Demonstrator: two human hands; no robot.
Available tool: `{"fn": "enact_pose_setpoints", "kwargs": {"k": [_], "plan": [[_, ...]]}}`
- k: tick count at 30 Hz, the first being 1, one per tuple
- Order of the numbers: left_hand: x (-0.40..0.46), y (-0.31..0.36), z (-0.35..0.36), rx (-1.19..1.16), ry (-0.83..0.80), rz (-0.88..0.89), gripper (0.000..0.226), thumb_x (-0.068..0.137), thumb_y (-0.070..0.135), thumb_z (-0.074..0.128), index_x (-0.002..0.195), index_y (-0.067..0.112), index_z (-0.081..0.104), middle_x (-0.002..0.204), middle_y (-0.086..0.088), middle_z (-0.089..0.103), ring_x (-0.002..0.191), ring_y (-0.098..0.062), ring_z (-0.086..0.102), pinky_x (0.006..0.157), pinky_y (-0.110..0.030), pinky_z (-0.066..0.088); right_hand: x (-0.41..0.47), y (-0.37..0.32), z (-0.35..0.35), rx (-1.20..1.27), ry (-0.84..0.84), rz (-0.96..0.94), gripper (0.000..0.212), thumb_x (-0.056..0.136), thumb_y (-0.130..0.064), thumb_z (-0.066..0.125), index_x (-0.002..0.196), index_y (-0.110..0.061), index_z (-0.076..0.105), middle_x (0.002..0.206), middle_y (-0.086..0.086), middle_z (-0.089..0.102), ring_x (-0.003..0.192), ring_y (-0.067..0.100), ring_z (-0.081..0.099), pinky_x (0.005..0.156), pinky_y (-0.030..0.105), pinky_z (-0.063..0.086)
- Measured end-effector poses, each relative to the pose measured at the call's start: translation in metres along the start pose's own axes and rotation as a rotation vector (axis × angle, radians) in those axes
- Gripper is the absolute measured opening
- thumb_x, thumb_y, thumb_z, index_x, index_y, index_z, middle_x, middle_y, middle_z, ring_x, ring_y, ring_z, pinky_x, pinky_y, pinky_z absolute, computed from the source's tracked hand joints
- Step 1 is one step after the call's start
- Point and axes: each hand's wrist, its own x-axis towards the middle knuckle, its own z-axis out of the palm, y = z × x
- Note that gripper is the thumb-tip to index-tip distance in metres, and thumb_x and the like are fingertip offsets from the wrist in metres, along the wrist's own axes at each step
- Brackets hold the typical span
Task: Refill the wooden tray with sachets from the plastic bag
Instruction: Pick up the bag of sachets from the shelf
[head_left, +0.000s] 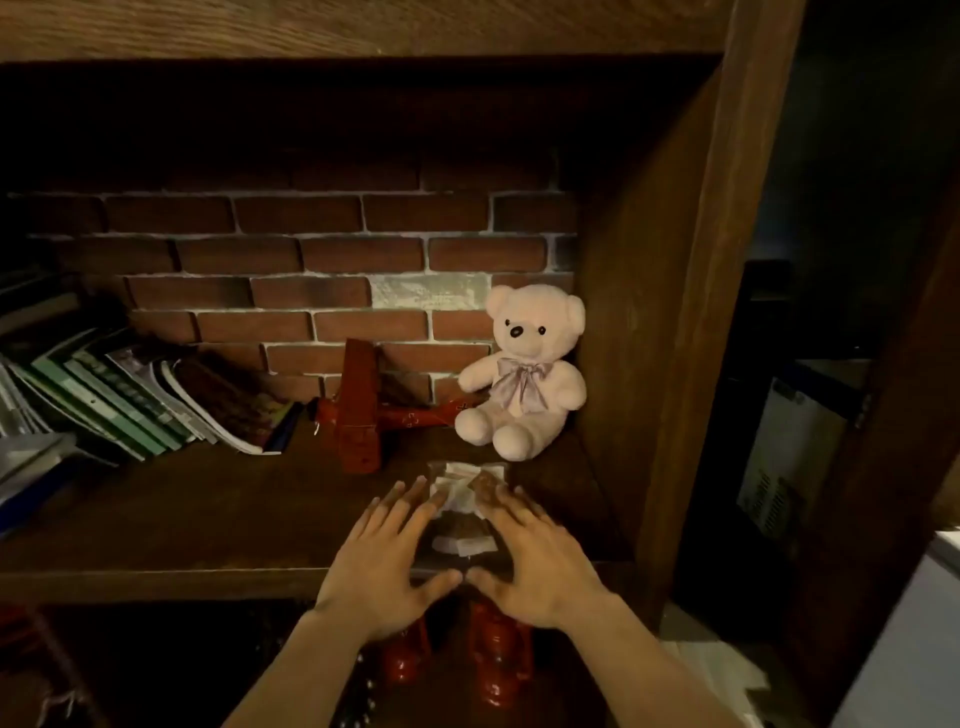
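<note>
My left hand (387, 558) and right hand (535, 561) lie spread and flat, thumbs nearly touching, one against each long side of the wooden tray (462, 558). I see the tray directly between my palms on the shelf (208, 525), its long axis running straight away from me. White sachets (460, 488) heap at its far end, beyond my fingertips. Both hands are equally near. No plastic bag is visible.
</note>
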Motion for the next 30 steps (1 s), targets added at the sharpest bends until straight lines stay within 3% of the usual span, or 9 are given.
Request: {"fn": "enact_pose_setpoints", "kwargs": {"k": [5,8,13,18,22,30], "plan": [[-0.003,-0.004,0.017,0.038,-0.101,0.071,0.105,0.077,0.083,0.043,0.157,0.041,-0.009,0.169,0.011,-0.008,0.155,-0.012,-0.012,0.125,-0.034,-0.005,-0.006,-0.008,0.016,-0.053,-0.070,-0.044,0.087,0.084,-0.057,0.060,0.157,-0.033,0.021,0.170,-0.003,0.013,0.157,0.021,0.002,0.125,0.048,0.013],[-0.004,-0.003,0.017,0.046,-0.148,0.084,0.100,0.084,0.069,0.055,0.157,0.043,-0.008,0.169,0.008,0.010,0.156,-0.016,0.003,0.125,-0.034,0.001,-0.007,-0.015,0.018,-0.118,-0.116,-0.036,0.081,0.087,-0.044,0.066,0.156,-0.034,0.024,0.169,0.000,0.014,0.156,0.026,0.007,0.124,0.050,0.015],[-0.002,-0.002,0.012,0.056,-0.203,0.054,0.074,0.093,0.045,0.061,0.155,0.037,0.020,0.160,0.007,0.035,0.146,-0.020,0.032,0.122,-0.039,0.023,-0.009,-0.027,0.016,-0.200,-0.115,-0.009,0.069,0.091,-0.023,0.067,0.152,-0.031,0.034,0.162,0.003,0.032,0.145,0.029,0.034,0.120,0.047,0.030],[-0.002,-0.006,-0.005,-0.019,-0.176,0.126,0.049,0.095,0.033,0.058,0.138,0.044,0.036,0.136,0.015,0.055,0.121,-0.012,0.052,0.100,-0.035,0.042,-0.008,-0.034,0.000,-0.191,-0.057,-0.015,0.048,0.094,-0.013,0.062,0.138,-0.031,0.053,0.134,0.002,0.060,0.121,0.026,0.057,0.100,0.044,0.050],[0.001,-0.009,-0.031,-0.052,-0.150,0.169,0.017,0.099,0.032,0.050,0.108,0.045,0.043,0.108,0.016,0.064,0.094,-0.008,0.061,0.078,-0.034,0.049,-0.006,-0.040,-0.021,-0.179,-0.057,0.002,0.038,0.096,-0.012,0.055,0.129,-0.029,0.062,0.120,0.009,0.068,0.109,0.029,0.063,0.093,0.045,0.053],[0.015,-0.003,-0.087,-0.027,-0.060,0.162,0.007,0.100,0.032,0.049,0.103,0.037,0.051,0.095,0.011,0.066,0.086,-0.015,0.063,0.078,-0.042,0.053,0.006,-0.059,-0.084,-0.218,0.043,0.002,0.024,0.097,-0.016,0.053,0.116,-0.023,0.065,0.108,0.010,0.070,0.096,0.034,0.066,0.078,0.044,0.054]]}}
